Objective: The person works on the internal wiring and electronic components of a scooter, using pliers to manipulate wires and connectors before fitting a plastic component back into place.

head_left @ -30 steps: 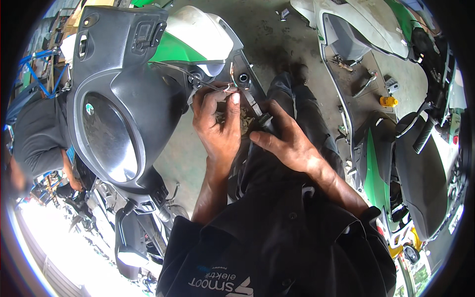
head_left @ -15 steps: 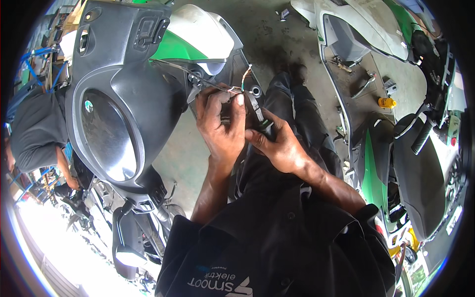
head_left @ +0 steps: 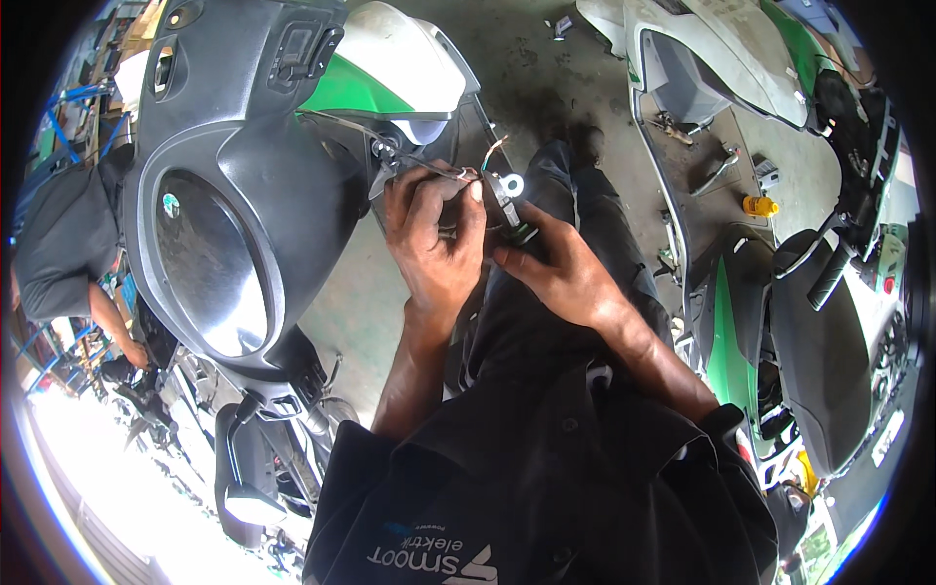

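Note:
My left hand (head_left: pixel 436 229) is closed, thumb and fingertips pinching thin wires (head_left: pixel 469 175) with reddish, pale and dark strands. A dark cable runs from them up-left toward the scooter. Loose wire ends (head_left: pixel 497 148), orange and greenish, stick up just beyond the fingertips. Beside it, my right hand (head_left: pixel 564 263) grips a small hand tool (head_left: pixel 511 216) with a metal upper part and a dark, green-marked handle; its exact kind is unclear. A bright round ring (head_left: pixel 512 185) shows at the tool's far end; whether it belongs to the tool cannot be told.
A dark scooter (head_left: pixel 302 195) with green and white panels stands close on my left. Another scooter (head_left: pixel 829 341) is on the right, with a yellow bottle (head_left: pixel 760 206) and metal parts on its footboard. A person (head_left: pixel 73 234) in dark clothing bends at far left.
My right hand and the tool have shifted slightly; the ring by its end now shines brighter. The left hand still pinches the wires, and the loose ends have tilted right.

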`<action>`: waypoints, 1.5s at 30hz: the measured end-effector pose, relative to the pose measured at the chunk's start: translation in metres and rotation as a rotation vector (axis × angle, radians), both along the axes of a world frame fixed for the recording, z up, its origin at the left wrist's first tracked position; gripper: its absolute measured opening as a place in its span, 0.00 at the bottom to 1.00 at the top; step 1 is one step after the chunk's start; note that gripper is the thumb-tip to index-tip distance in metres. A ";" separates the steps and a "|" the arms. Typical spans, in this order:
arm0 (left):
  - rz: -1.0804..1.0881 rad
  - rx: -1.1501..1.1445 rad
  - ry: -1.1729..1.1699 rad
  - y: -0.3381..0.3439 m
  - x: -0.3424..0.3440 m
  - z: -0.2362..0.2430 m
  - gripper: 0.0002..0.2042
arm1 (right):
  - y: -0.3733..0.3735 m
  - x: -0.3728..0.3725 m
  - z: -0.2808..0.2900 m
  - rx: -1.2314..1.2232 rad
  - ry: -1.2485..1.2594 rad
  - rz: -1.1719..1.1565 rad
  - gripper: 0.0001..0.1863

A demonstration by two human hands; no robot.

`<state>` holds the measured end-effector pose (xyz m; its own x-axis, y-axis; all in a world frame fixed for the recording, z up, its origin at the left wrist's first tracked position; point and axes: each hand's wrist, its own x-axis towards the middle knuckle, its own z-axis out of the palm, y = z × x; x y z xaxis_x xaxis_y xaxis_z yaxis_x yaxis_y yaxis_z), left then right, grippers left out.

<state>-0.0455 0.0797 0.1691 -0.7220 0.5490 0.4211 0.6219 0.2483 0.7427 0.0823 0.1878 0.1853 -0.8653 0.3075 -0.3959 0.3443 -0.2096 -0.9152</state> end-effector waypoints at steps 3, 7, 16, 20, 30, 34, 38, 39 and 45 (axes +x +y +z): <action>0.002 -0.023 0.006 0.000 -0.002 0.003 0.07 | -0.002 0.002 -0.010 0.099 0.085 -0.033 0.29; -0.015 -0.059 0.041 -0.001 -0.005 0.005 0.05 | 0.004 -0.007 -0.003 0.044 0.048 -0.004 0.26; -0.015 -0.102 0.043 -0.001 -0.005 0.007 0.04 | 0.011 -0.011 0.006 0.182 -0.031 0.054 0.21; -0.011 -0.113 0.033 -0.002 -0.004 0.008 0.04 | 0.009 -0.011 0.008 0.201 -0.028 0.035 0.22; 0.007 -0.074 0.022 0.000 -0.002 -0.001 0.03 | -0.003 -0.016 -0.015 -0.316 -0.046 -0.122 0.19; 0.035 -0.006 -0.199 0.001 0.001 -0.022 0.03 | 0.006 -0.014 -0.069 -0.461 -0.027 -0.485 0.09; 0.130 0.029 -0.534 -0.019 0.005 -0.057 0.01 | 0.024 -0.008 -0.120 -0.492 -0.240 -0.489 0.10; 0.148 0.034 -0.619 -0.025 0.004 -0.062 0.01 | 0.022 -0.006 -0.134 -0.486 -0.294 -0.478 0.10; 0.253 -0.028 -0.632 -0.043 0.004 -0.091 0.05 | 0.005 -0.028 -0.226 -0.286 -0.489 -0.176 0.28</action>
